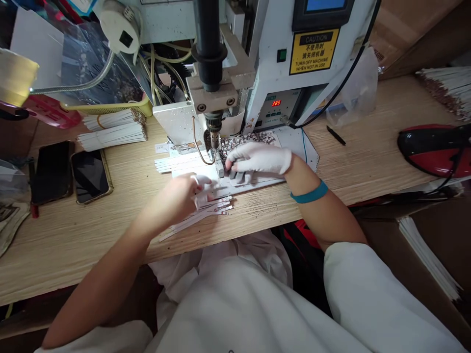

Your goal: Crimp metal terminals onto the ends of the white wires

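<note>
My left hand (pixel 191 191), with white covers on some fingers, is over the inner end of a loose fan of thin white strips (pixel 198 215). Motion smears its fingers, so I cannot tell what they hold. More white strips (pixel 172 163) lie flat beyond it. My right hand (pixel 257 159) wears a white glove with bare fingertips. Its fingers are bent together beside a small metal block (pixel 220 165), and whatever is in them is hidden. Right above the block comes down the soldering machine's tip (pixel 214 139), a thin curved tube beside it. Many small parts (pixel 239 141) are heaped behind my right hand.
The machine's control box (pixel 279 105) shows red digits. Two phones (pixel 91 174) and bundled white strips (pixel 114 135) lie left. Further right are a black pen-like stick (pixel 335 135) and a red-and-black device (pixel 430 149). A bendy lamp arm (pixel 81 87) reaches across at upper left.
</note>
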Tool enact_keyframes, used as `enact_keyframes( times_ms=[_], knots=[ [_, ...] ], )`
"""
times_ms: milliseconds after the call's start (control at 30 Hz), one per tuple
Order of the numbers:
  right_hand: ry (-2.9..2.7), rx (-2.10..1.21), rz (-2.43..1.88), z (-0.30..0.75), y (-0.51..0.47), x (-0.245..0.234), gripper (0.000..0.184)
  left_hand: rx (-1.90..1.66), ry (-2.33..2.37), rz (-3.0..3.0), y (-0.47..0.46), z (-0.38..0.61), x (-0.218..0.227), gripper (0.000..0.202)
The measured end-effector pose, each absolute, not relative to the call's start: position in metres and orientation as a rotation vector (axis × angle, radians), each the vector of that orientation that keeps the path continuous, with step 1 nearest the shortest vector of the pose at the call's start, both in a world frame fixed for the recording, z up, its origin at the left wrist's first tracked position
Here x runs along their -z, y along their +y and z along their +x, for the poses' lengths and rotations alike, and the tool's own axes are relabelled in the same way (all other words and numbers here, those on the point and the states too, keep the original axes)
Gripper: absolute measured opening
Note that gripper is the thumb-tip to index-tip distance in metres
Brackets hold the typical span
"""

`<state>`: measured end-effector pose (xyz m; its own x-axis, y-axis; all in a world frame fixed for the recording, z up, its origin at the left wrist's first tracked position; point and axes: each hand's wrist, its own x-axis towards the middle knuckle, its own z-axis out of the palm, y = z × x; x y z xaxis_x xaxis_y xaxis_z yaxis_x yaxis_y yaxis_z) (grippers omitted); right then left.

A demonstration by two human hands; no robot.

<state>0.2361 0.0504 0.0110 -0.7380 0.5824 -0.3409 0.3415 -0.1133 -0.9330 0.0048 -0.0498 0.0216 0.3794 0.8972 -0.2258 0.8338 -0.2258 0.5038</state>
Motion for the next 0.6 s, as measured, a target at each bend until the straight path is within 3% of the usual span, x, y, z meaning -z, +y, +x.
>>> enact_keyframes(
  times_ms=[300,467,600],
  knots=[
    [-2.146,-0.917,-1.271,0.246,0.064,-0.002,0.015,0.163,1.43,2.474,-0.105,0.012,-0.003,0.05],
    [-2.476,-0.897,-1.079,0.243,0.058,0.0,0.015,0.115,1.582,2.46,-0.089,0.002,-0.011,0.028],
    [-2.597,-0.726,-1.087,0.232,0.049,0.007,0.017,-0.135,1.817,2.496,-0.044,-0.004,-0.002,0.024]
  ],
)
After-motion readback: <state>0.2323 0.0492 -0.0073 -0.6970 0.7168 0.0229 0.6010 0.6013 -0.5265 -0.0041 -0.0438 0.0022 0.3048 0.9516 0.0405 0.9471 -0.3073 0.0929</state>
